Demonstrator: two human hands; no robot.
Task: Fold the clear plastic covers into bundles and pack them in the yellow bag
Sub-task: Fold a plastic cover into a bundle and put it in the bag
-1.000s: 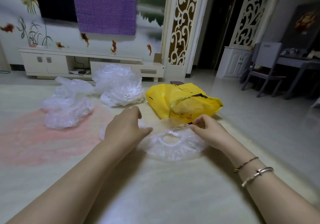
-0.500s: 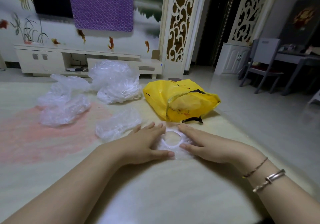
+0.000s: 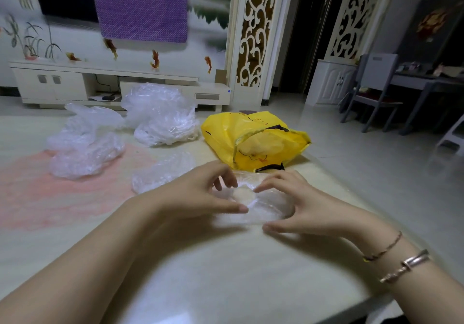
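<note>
A round clear plastic cover [image 3: 263,205] with an elastic ring lies flat on the pale floor between my hands. My left hand [image 3: 203,193] pinches its left side with thumb and curled fingers. My right hand [image 3: 296,203] cups its right side, fingers bent over the rim and thumb under the near edge. The yellow bag [image 3: 253,143] lies just behind them, its mouth open toward me. A small folded clear bundle [image 3: 160,170] rests to the left of my left hand.
Heaps of loose clear covers lie at the back: one pile [image 3: 82,145] on the pink floor patch, a larger pile [image 3: 160,115] before the white TV cabinet [image 3: 75,83]. A grey chair [image 3: 374,90] and table stand far right.
My hands were pressed flat on the cover; now the fingers have lifted and curled, gathering its edges from both sides. The view has shifted slightly.
</note>
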